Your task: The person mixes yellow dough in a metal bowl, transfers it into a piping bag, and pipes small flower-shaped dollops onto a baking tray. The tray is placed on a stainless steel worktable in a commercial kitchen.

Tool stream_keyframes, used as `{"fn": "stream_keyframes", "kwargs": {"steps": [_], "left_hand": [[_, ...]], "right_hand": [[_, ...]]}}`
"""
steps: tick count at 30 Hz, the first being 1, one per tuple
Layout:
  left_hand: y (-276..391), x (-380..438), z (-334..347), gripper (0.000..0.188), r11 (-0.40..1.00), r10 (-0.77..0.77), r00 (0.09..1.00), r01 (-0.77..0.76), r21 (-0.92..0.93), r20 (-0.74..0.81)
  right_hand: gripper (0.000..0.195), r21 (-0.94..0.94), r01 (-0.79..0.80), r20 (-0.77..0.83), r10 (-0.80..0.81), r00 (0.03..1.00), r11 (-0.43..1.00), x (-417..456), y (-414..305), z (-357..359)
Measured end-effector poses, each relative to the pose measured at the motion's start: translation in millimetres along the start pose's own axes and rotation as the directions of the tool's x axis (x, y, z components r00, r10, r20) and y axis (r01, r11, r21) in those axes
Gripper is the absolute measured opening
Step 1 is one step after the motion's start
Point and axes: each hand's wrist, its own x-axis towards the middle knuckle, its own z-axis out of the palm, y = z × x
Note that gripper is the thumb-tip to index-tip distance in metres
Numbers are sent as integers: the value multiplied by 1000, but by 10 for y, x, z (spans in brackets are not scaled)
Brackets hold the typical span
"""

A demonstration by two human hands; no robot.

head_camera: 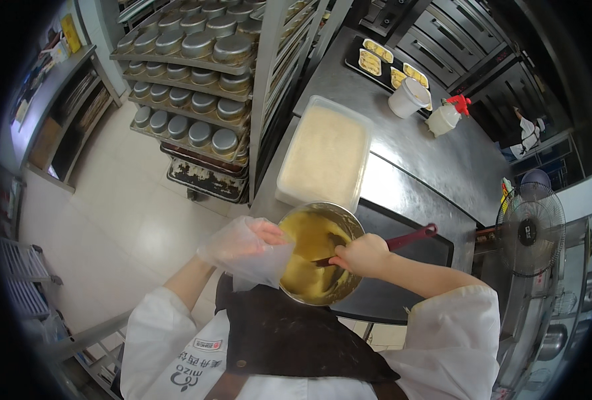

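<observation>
My left hand (267, 236) is inside a clear plastic bag (221, 250), likely a piping bag, holding it against the left side of a metal bowl (353, 222). Thick yellow batter or cream (308, 232) coats the inside of the bowl. My right hand (371, 256) grips a spatula with a dark red handle (410, 238) over the bowl. The handle's end sticks out to the right of my fist, while its other end reaches into the yellow mixture. Part of the spatula's blade is hidden by my hand and the mixture.
A lidded plastic container (326, 150) of pale contents stands just beyond the bowl on the steel table (401, 142). Farther back are a black tray (383, 74) with filled loaf cases, a white tub (408, 100) and a spray bottle (444, 119). A rack (266, 75) of tins stands left; a fan (528, 232) right.
</observation>
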Motion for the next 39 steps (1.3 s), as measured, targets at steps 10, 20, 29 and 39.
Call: {"fn": "stream_keyframes", "kwargs": {"steps": [10,20,29,39], "left_hand": [[332,-142,51,56,994,-107,955,109,-10,-278],[1086,-767,609,79,916,391,869,-338,215,-302],[1068,-726,825,79,737,537,804,-297,607,-258],[906,-349,862,90,668,493,838,-193,719,-234]], "right_hand": [[37,384,-169,-227,270,936,908,-681,-120,393],[35,563,-235,-309,466,829,792,-1036,-177,623],[31,723,-232,-329,619,713,651,-1380,-38,485],[24,905,84,-368,667,648,417,-1928,6,-193]]}}
